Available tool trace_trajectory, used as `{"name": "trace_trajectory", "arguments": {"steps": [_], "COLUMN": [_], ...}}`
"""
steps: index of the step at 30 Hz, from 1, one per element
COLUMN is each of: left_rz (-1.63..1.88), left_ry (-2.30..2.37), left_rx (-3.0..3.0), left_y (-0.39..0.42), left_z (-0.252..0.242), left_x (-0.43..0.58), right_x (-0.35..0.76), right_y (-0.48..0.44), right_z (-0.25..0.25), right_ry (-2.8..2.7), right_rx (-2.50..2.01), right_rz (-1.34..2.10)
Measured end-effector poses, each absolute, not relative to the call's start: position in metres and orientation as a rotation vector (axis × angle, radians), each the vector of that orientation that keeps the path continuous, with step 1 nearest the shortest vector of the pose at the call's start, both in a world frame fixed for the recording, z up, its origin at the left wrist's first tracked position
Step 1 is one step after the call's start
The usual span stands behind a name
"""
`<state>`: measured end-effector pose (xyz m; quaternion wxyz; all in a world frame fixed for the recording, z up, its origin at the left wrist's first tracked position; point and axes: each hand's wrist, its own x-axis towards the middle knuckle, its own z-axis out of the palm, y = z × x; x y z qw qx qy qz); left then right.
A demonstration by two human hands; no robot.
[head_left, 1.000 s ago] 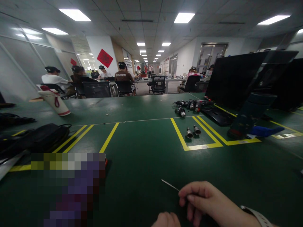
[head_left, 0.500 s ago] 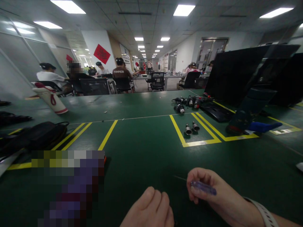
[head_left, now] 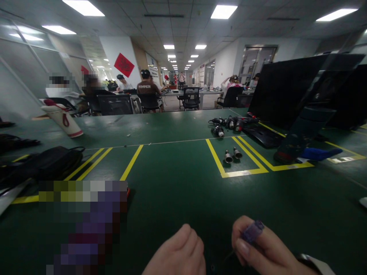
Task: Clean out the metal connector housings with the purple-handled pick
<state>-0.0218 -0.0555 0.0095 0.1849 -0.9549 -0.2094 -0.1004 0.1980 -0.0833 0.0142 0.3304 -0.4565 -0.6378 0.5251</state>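
In my right hand (head_left: 258, 244) is a small screwdriver (head_left: 252, 231) with a see-through purple handle. Thumb and fingers close round the handle, and the thin shaft slants down and left toward the table. My left hand (head_left: 179, 252) is at the bottom middle, its fingers curled closed with the back of the hand toward me. Whatever it may hold is hidden under the fingers. A tiny dark bit (head_left: 212, 267) shows just right of its fingers, too small to name. The two hands are a short way apart, low over the green table (head_left: 166, 183).
Two metal cup-shaped parts (head_left: 233, 155) stand inside yellow tape. Black devices with cables (head_left: 220, 128) lie behind them. At right are a dark tumbler (head_left: 305, 133) and large monitor (head_left: 286, 88). A blurred-out purple object (head_left: 94, 221), black bag (head_left: 46, 164) and white cup (head_left: 63, 120) are at left.
My right hand has turned and dropped slightly, so the screwdriver's handle now tips up and its shaft points downward. My left hand has barely moved and stays closed.
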Motion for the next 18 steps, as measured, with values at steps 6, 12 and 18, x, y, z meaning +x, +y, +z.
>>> {"name": "trace_trajectory", "arguments": {"steps": [6, 12, 18], "left_rz": [-0.429, -0.750, -1.454], "left_ry": [-0.944, -1.641, -2.395], "left_rx": [-3.046, -3.396, -3.325], "left_y": [-0.036, -0.032, -0.029], "left_z": [0.034, 0.049, 0.040], "left_x": [-0.031, -0.032, -0.022], "right_x": [0.197, 0.194, 0.191], "right_y": [-0.085, -0.085, -0.085], "right_z": [0.014, 0.015, 0.026], "right_ry": [-1.811, -1.897, -1.947], "right_rx": [-1.215, -1.208, -1.170], "right_rz": [1.238, 1.137, 1.138]}}
